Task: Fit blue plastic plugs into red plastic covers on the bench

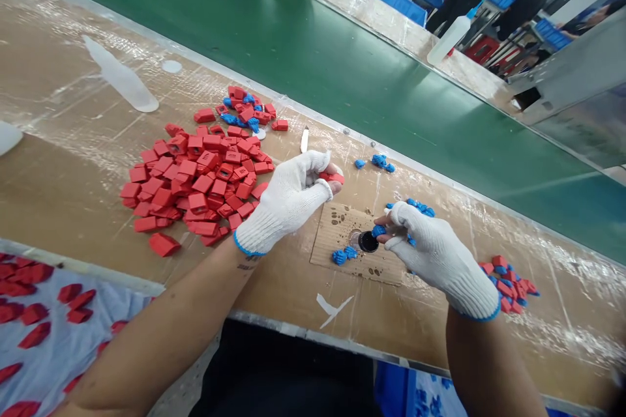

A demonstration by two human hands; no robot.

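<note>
My left hand (293,199), in a white knit glove, is closed on a small red plastic housing (334,177) beside a big pile of red housings (198,186). My right hand (430,251), gloved too, pinches a small blue plastic piece (378,230) just above a black round fixture (368,242) set in a cardboard pad (337,225). Two more blue pieces (343,254) lie on the pad. More blue pieces (420,207) show behind my right hand.
A green conveyor belt (303,45) runs along the far edge of the taped bench. Mixed red and blue parts (247,109) lie at the back, and assembled ones (511,283) to the right. A small knife (304,139) lies near the belt. A white bottle (447,41) stands beyond.
</note>
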